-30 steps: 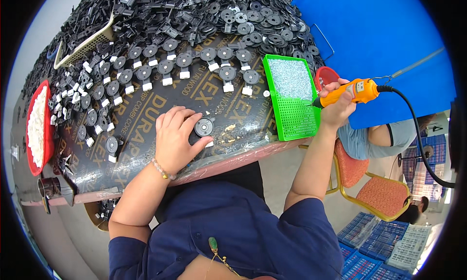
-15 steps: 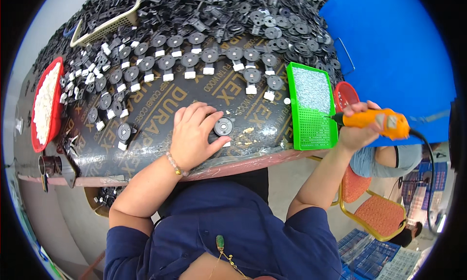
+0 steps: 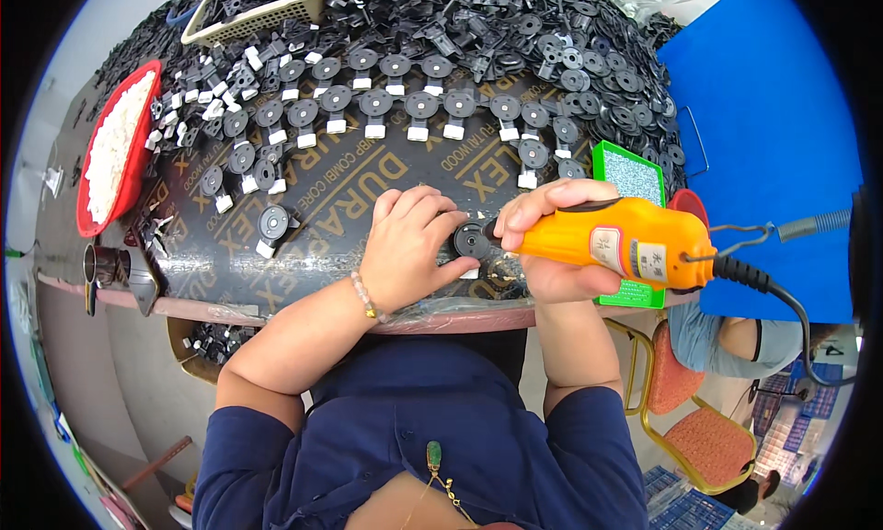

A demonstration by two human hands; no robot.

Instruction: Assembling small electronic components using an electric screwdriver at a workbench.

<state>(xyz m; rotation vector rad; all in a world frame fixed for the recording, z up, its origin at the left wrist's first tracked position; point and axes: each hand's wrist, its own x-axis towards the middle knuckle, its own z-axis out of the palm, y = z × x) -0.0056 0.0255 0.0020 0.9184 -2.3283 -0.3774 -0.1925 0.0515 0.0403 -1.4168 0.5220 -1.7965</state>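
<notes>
Orange driver (image 3: 612,243): runs left–right, tip left
Right hand (image 3: 563,243): wrapped round it
Left hand (image 3: 409,247): half-curled, steadying black disc (image 3: 472,242)

We hold a black disc piece (image 3: 471,241) between the thumb and forefinger of our left hand (image 3: 411,245), while our right hand (image 3: 568,280), at its three o'clock, grips an orange electric screwdriver (image 3: 635,240) pointed toward it. From the disc, we see a heap of black parts (image 3: 497,24) at twelve o'clock and a red bowl (image 3: 147,173) of white pieces between nine and ten.
</notes>
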